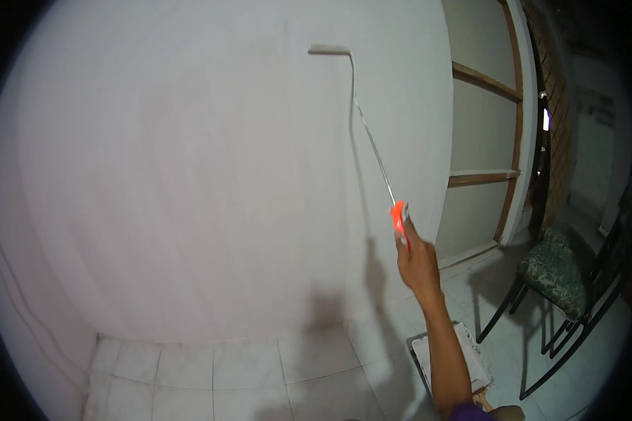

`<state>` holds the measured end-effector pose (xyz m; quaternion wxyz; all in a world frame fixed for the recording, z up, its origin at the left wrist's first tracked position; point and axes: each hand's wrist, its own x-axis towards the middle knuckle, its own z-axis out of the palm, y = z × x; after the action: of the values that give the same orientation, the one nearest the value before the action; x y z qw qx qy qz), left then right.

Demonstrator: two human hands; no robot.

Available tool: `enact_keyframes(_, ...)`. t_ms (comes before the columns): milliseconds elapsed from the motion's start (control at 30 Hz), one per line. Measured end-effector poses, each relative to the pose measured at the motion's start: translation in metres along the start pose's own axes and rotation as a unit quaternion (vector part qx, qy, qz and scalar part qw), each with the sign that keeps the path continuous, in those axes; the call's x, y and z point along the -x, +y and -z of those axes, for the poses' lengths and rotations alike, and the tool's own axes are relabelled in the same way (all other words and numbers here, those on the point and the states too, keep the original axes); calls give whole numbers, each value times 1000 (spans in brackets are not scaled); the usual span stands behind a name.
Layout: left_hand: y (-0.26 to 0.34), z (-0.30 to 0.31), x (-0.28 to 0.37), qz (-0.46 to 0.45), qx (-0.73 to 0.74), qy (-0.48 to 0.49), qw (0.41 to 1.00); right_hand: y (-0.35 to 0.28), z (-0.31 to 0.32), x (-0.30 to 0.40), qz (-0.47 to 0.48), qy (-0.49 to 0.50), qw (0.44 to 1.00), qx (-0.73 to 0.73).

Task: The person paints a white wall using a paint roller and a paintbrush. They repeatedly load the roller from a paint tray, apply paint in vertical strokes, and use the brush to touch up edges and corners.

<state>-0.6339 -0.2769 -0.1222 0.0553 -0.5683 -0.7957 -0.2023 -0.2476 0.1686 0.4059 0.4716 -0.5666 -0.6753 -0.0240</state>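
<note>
My right hand (417, 262) grips the orange-red handle (398, 218) of a paint roller at the end of my outstretched arm. A long thin metal rod runs up from the handle to the narrow roller sleeve (328, 50), which lies level at the white wall (205, 173). The wall shows faint uneven streaks. Below my forearm, a paint tray (424, 360) with white paint in it rests on the floor, partly hidden by the arm. My left hand is out of view.
A chair (555, 268) with a green patterned seat and dark metal legs stands at the right. Behind it is a wood-framed panelled door or partition (484, 179). Pale tiles (247, 368) cover the floor, and a brush-like wooden handle (482, 401) shows beside the tray.
</note>
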Motion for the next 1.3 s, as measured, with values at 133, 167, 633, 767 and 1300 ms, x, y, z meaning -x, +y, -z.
enact_keyframes(133, -2, 2, 3, -4, -8, -13, 1000, 52, -36, 91, -15, -27, 999, -24)
enact_keyframes(167, -2, 2, 5, -3, -11, -13, 1000, 61, -48, 115, -12, -26, 999, -35)
enact_keyframes(633, 1, -6, 24, 13, -35, -10, 999, 7, -34, 58, -9, 11, 998, -58)
enact_keyframes(767, 0, -9, 22, 11, -32, -15, 999, 7, -21, 46, -33, -16, 996, -80)
enact_keyframes(1300, 0, -13, 29, 31, -17, -40, 999, -4, 4, -19, 3, 11, 999, -38)
